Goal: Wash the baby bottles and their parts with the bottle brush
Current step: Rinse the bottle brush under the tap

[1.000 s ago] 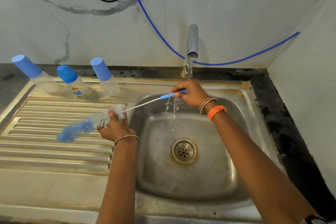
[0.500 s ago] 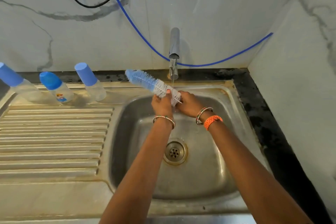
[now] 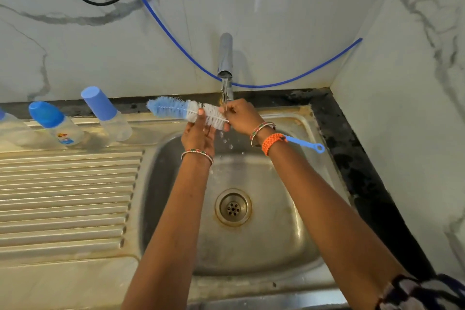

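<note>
A bottle brush [image 3: 176,109] with blue and white bristles lies level under the running tap [image 3: 225,58], over the back of the sink bowl [image 3: 297,234]. My right hand [image 3: 242,116] grips its wire stem just right of the bristles, and the blue handle end sticks out past my wrist. My left hand [image 3: 198,133] is under the white bristles with its thumb on them. Three clear baby bottles with blue caps stand at the back of the drainboard: one [image 3: 110,118] nearest the sink, a second [image 3: 57,124] left of it, a third [image 3: 10,128] at the frame's edge.
The ribbed steel drainboard [image 3: 65,199] fills the left. The drain [image 3: 233,207] sits mid-bowl. A black counter strip [image 3: 352,158] runs along the right wall. A blue hose [image 3: 289,80] and black cable hang on the marble wall behind the tap.
The brush moved from over the drainboard to under the tap. My hands came together at its bristles, and the handle end now shows behind my right wrist.
</note>
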### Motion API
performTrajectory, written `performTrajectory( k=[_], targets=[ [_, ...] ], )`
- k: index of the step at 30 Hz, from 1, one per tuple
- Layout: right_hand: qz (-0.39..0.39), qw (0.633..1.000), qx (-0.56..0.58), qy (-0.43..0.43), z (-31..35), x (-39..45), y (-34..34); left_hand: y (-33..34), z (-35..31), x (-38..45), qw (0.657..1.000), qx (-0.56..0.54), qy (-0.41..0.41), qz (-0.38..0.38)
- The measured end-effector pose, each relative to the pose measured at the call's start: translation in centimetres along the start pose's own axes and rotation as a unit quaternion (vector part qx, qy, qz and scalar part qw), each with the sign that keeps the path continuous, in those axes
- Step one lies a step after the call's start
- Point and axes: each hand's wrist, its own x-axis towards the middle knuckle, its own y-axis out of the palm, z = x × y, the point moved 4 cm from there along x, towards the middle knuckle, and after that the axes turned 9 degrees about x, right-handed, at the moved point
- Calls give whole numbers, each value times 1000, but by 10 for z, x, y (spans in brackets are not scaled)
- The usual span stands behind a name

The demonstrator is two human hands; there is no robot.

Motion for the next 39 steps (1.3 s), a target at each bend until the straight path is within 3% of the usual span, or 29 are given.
performTrajectory(
  k=[4, 11, 14, 17, 20, 22, 23, 25, 28, 32, 35, 37, 39],
  targets=[
    [-5, 1000, -3, -8, 2, 4, -3, 6, 2, -11, 1000, 19, 9, 21],
    [-4, 997, -71, 18, -48, -45, -40, 12, 21, -28, 986, 128, -48, 91],
    [-17, 997, -60, 35, -65, -62, -57, 18, 27, -33, 979, 116, -88, 142],
    [-15, 992, -26, 120, -78, -79, -70, 22, 24, -28, 970, 107, -130, 175],
    [57, 960, 71, 266, -89, -85, -73, 25, 24, -22, 960, 173, -116, 185],
    [98, 949, 10, 300, -90, -73, -71, 26, 26, -16, 953, 222, -98, 180],
    [88, 956, -55, 273, -87, -60, -70, 25, 26, -13, 950, 242, -92, 174],
    [-7, 977, -130, 168, -72, -27, -63, 14, 24, -5, 948, 268, -82, 153],
    [-91, 991, -72, 69, -34, 21, -34, -7, 19, 8, 948, 282, -84, 125],
    [-146, 979, -138, 32, -19, 68, 0, -34, 7, 19, 955, 273, -87, 70],
    [-206, 962, -167, 61, -27, 77, 1, -50, 0, 24, 953, 285, -83, 57],
    [-204, 952, -217, 70, -31, 81, -2, -54, -1, 24, 955, 278, -84, 59],
    [-201, 960, -189, 55, -35, 86, 0, -54, -1, 24, 959, 264, -88, 59]
  ],
)
